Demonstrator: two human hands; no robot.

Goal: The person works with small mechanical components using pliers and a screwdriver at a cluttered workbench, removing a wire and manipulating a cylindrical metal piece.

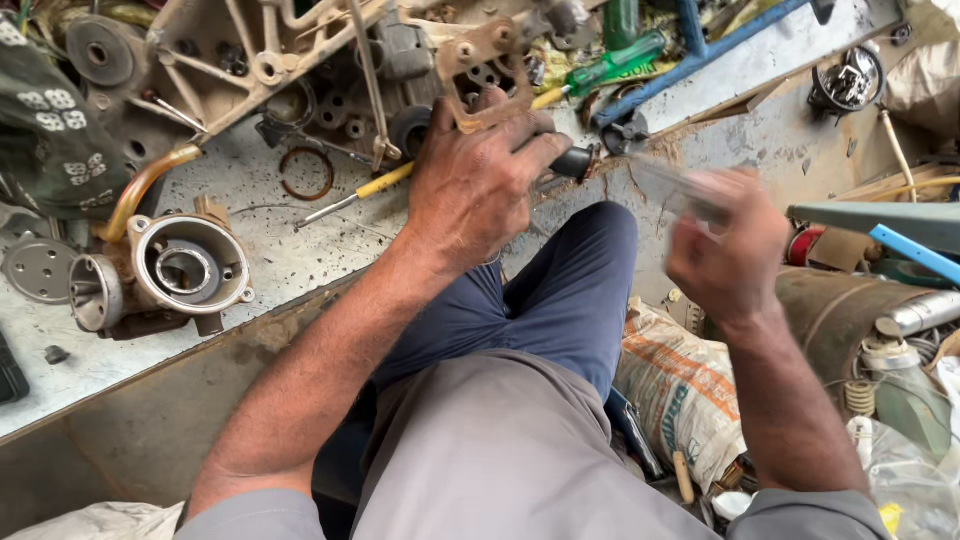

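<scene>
Workbench of scuffed grey sheet metal (290,260), littered with parts. Left hand (478,180): closed around a rusty flat gasket plate (483,62) with cut-out holes, fingers curled over a dark handle (572,163) just beyond the knuckles. Right hand (728,258): blurred, gripping a thin pale blade-like tool (kind unclear). Left of the holding hand: yellow-shafted screwdriver (362,192), round cast-aluminium housing (190,265). Plate looks partly cleaned; brown residue remains
</scene>
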